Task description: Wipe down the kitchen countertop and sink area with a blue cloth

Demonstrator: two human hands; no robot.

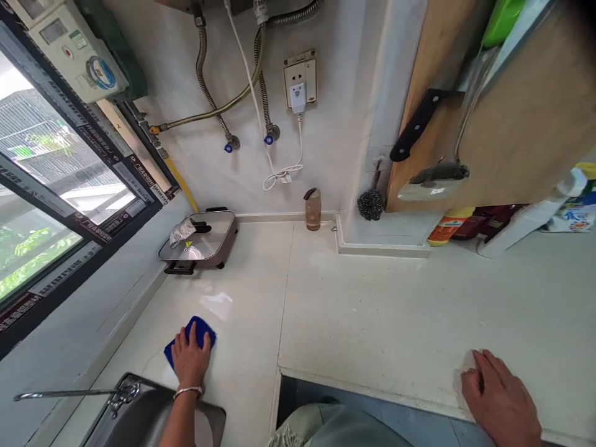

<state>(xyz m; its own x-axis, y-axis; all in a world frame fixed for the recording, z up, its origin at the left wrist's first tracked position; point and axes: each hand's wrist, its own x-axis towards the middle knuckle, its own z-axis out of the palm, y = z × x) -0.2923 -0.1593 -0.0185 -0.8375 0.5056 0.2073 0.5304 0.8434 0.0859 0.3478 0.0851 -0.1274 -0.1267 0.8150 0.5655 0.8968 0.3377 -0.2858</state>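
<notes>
Left grip (pixel 190 359) released and lying flat, pressing a soft blue cloth (pixel 202 330) onto the pale surface (pixel 372 310) (light, limp, easiest pinched at an edge); right grip (pixel 499 397) open, well apart.

White wall (pixel 335 124) behind pale stone counter (pixel 372 298); braided hoses (pixel 203 68) and socket (pixel 300 77) on wall. Long window (pixel 60 180) at left, dark frame (pixel 65 276), daylight coming in, green leaves (pixel 32 261) outside. Yellow pipe (pixel 179 177) in corner. Wooden board (pixel 526 118) at right. Soft glare on counter.
</notes>
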